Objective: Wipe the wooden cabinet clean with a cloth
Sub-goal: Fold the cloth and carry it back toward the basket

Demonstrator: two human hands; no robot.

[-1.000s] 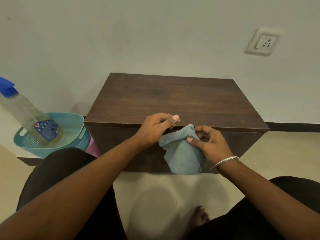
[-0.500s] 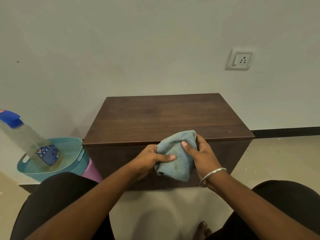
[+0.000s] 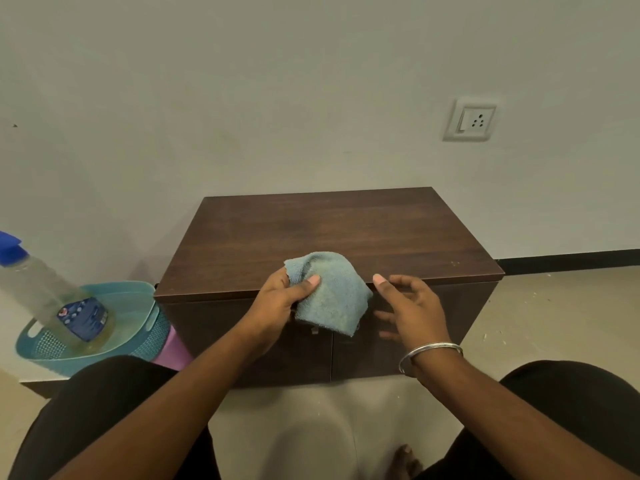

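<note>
A low dark wooden cabinet with two front doors stands against the wall ahead of me. My left hand grips a blue-green cloth, bunched up, at the cabinet's front edge; the cloth hangs over the top of the doors. My right hand, with a metal bangle on its wrist, is just right of the cloth with fingers spread, apart from it and holding nothing.
A teal plastic basket stands on the floor left of the cabinet, with a spray bottle with a blue cap leaning in it. A wall socket is up right. My knees and one foot are in front.
My right hand has let go of the cloth and opened to the right. My left hand has taken the cloth fully and raised it to the cabinet's front edge. My head tilted up.
</note>
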